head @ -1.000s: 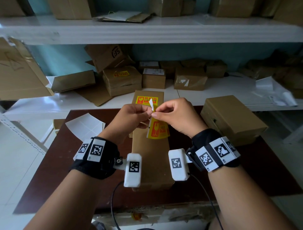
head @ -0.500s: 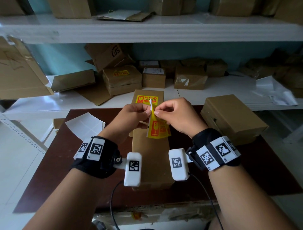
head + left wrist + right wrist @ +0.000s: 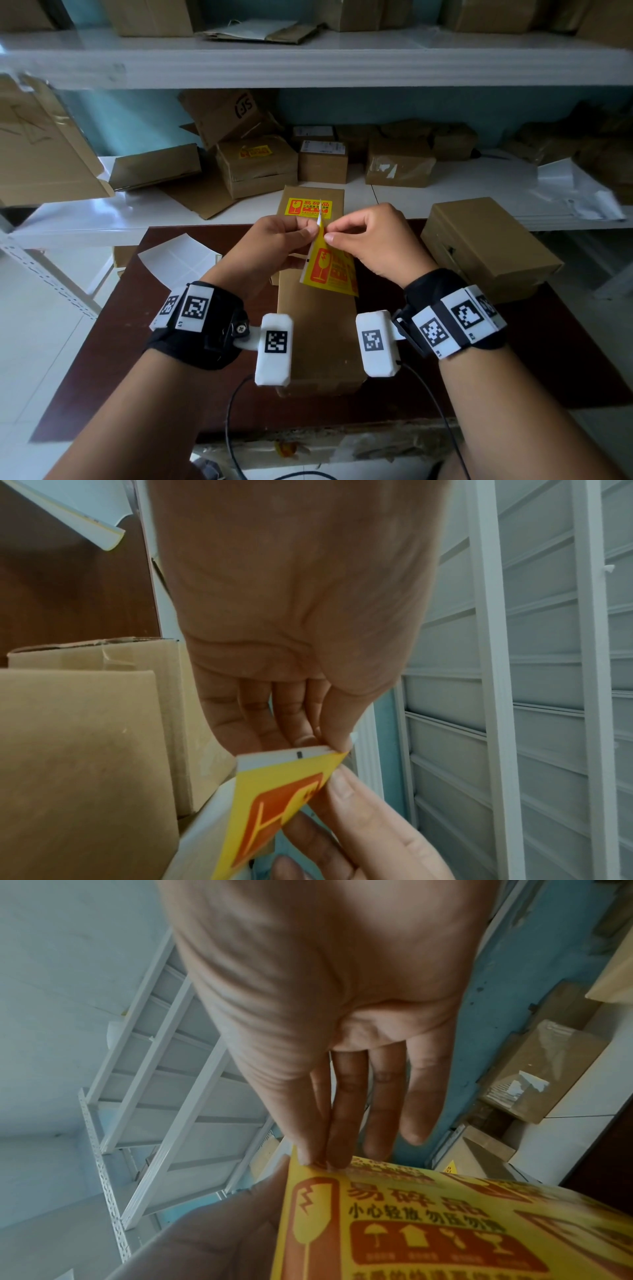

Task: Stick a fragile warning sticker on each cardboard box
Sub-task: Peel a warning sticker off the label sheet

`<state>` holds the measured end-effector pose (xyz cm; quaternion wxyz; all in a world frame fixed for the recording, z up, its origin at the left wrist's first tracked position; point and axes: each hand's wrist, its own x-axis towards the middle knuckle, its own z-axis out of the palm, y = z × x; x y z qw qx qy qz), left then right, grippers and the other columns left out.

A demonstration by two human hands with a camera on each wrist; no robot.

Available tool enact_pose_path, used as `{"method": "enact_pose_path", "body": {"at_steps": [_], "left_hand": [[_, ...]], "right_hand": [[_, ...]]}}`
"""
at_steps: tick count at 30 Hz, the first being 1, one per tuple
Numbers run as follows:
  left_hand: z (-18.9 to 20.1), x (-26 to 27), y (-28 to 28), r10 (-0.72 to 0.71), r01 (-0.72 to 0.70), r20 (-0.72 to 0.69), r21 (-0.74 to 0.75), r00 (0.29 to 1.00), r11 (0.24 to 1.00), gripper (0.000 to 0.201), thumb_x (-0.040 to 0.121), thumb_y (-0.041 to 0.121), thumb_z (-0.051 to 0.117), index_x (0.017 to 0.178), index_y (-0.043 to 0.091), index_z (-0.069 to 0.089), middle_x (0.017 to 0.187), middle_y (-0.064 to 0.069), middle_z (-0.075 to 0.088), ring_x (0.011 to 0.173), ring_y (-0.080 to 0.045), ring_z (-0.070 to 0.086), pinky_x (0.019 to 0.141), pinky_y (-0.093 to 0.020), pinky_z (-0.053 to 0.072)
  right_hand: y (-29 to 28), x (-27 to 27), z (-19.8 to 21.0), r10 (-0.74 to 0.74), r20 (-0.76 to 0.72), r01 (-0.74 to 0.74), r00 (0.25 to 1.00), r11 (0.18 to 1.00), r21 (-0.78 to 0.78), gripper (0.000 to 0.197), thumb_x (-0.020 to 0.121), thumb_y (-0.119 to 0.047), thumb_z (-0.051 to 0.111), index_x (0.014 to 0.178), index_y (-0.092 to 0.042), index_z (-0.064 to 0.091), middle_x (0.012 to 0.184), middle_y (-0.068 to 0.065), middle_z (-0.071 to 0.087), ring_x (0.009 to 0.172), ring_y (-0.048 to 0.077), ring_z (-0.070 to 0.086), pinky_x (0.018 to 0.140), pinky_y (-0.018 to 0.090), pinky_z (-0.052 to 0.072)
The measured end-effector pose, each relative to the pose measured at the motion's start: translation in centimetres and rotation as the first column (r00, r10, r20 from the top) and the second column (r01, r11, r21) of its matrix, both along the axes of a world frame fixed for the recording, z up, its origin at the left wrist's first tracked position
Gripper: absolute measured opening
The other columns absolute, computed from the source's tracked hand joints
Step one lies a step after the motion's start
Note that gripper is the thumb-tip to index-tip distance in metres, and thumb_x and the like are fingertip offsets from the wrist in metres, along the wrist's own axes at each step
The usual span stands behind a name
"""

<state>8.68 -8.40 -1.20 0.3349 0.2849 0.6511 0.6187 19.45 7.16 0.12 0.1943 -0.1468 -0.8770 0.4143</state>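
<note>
A yellow and red fragile sticker (image 3: 330, 269) hangs between both hands above a long cardboard box (image 3: 317, 329) on the dark table (image 3: 113, 342). My left hand (image 3: 279, 245) pinches the white backing strip (image 3: 291, 754) at the sticker's top corner. My right hand (image 3: 368, 240) pinches the yellow sticker (image 3: 394, 1218) at the same corner, fingertips (image 3: 318, 1158) on its upper edge. The sheet (image 3: 274, 804) is partly split from its backing. The long box carries one fragile sticker (image 3: 309, 208) on its far end.
A second cardboard box (image 3: 486, 245) sits on the table at the right. White backing sheets (image 3: 178, 260) lie at the table's left. White shelves (image 3: 411, 198) behind hold several more boxes, one with a yellow sticker (image 3: 255, 152).
The white backing corner has been peeled down a little from the sticker, and the sticker hangs slightly lower and more to the right. Both hands stay pinched at its top corner.
</note>
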Motion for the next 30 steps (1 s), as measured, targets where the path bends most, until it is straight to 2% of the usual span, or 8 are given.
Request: {"method": "enact_pose_path", "body": {"at_steps": [6, 10, 12, 15, 21, 25, 27, 30], "left_hand": [[-0.11, 0.10, 0.02, -0.002, 0.002, -0.005, -0.011, 1.000, 1.000, 0.030, 0.100, 0.024, 0.055, 0.111, -0.001, 0.069, 0.101, -0.017, 0.073, 0.096, -0.029, 0.069, 0.097, -0.048, 0.051], [-0.10, 0.17, -0.07, -0.004, 0.004, -0.008, -0.016, 1.000, 1.000, 0.027, 0.098, 0.022, 0.057, 0.107, 0.000, 0.069, 0.106, -0.021, 0.072, 0.099, -0.033, 0.067, 0.100, -0.052, 0.049], [-0.14, 0.15, -0.13, -0.003, 0.002, -0.013, -0.019, 1.000, 1.000, 0.019, 0.098, 0.019, 0.058, 0.101, 0.005, 0.071, 0.107, -0.022, 0.071, 0.102, -0.037, 0.066, 0.101, -0.054, 0.047], [-0.28, -0.01, -0.18, 0.005, -0.006, -0.039, -0.032, 0.999, 0.999, 0.023, 0.095, 0.018, 0.062, 0.106, -0.001, 0.070, 0.112, -0.027, 0.068, 0.106, -0.041, 0.064, 0.102, -0.058, 0.044], [-0.31, 0.00, -0.11, 0.027, -0.030, -0.095, -0.029, 0.995, 0.999, 0.012, 0.094, 0.014, 0.065, 0.087, 0.017, 0.074, 0.092, -0.008, 0.071, 0.082, -0.016, 0.064, 0.075, -0.031, 0.049], [-0.13, 0.04, -0.18, -0.017, 0.015, -0.112, -0.022, 0.994, 1.000, 0.010, 0.098, 0.011, 0.057, 0.096, 0.011, 0.067, 0.096, -0.011, 0.068, 0.085, -0.020, 0.063, 0.074, -0.031, 0.050], [-0.05, -0.04, -0.20, -0.022, 0.023, -0.076, 0.012, 0.997, 1.000, 0.014, 0.101, 0.008, 0.051, 0.096, 0.010, 0.064, 0.094, -0.011, 0.068, 0.086, -0.021, 0.064, 0.076, -0.034, 0.053], [0.12, -0.28, -0.38, -0.027, 0.029, -0.024, 0.075, 0.999, 0.997, 0.021, 0.103, 0.008, 0.043, 0.093, 0.013, 0.062, 0.091, -0.008, 0.070, 0.087, -0.022, 0.066, 0.079, -0.037, 0.054]], "right_hand": [[-0.10, -0.04, -0.01, 0.002, 0.009, -0.003, 1.000, 1.000, 0.012, 0.018, 0.085, -0.028, 0.077, 0.101, -0.023, 0.080, 0.098, -0.008, 0.076, 0.092, 0.002, 0.068, 0.087, 0.026, 0.055], [-0.06, -0.01, -0.02, 0.015, 0.011, -0.015, 1.000, 1.000, 0.001, 0.016, 0.085, -0.031, 0.076, 0.097, -0.022, 0.081, 0.093, -0.009, 0.076, 0.087, 0.001, 0.068, 0.079, 0.022, 0.053], [-0.09, 0.03, -0.03, 0.025, 0.012, -0.024, 1.000, 1.000, -0.017, 0.017, 0.084, -0.037, 0.076, 0.092, -0.023, 0.082, 0.085, -0.011, 0.075, 0.081, 0.003, 0.069, 0.072, 0.026, 0.055], [-0.18, 0.12, 0.02, 0.024, 0.015, -0.023, 1.000, 0.999, -0.025, 0.020, 0.083, -0.043, 0.076, 0.084, -0.024, 0.081, 0.077, -0.011, 0.074, 0.078, 0.005, 0.069, 0.071, 0.034, 0.060], [-0.20, 0.15, 0.14, 0.022, 0.044, -0.020, 0.999, 0.999, -0.047, 0.009, 0.084, -0.036, 0.076, 0.076, -0.031, 0.078, 0.075, -0.012, 0.073, 0.078, 0.006, 0.069, 0.075, 0.039, 0.061], [-0.35, 0.15, 0.11, 0.023, 0.039, -0.021, 0.999, 0.998, -0.055, 0.008, 0.086, -0.032, 0.074, 0.080, -0.030, 0.079, 0.076, -0.014, 0.072, 0.079, 0.005, 0.067, 0.075, 0.035, 0.059], [-0.31, 0.13, 0.13, 0.007, 0.008, -0.007, 1.000, 0.999, -0.045, 0.004, 0.084, -0.029, 0.075, 0.087, -0.030, 0.079, 0.084, -0.014, 0.072, 0.084, 0.003, 0.066, 0.081, 0.033, 0.057], [0.29, 0.23, 0.34, -0.036, -0.027, 0.034, 0.999, 0.998, -0.058, 0.032, 0.084, -0.029, 0.076, 0.114, -0.034, 0.069, 0.116, -0.013, 0.066, 0.107, 0.002, 0.058, 0.093, 0.031, 0.051]]}}
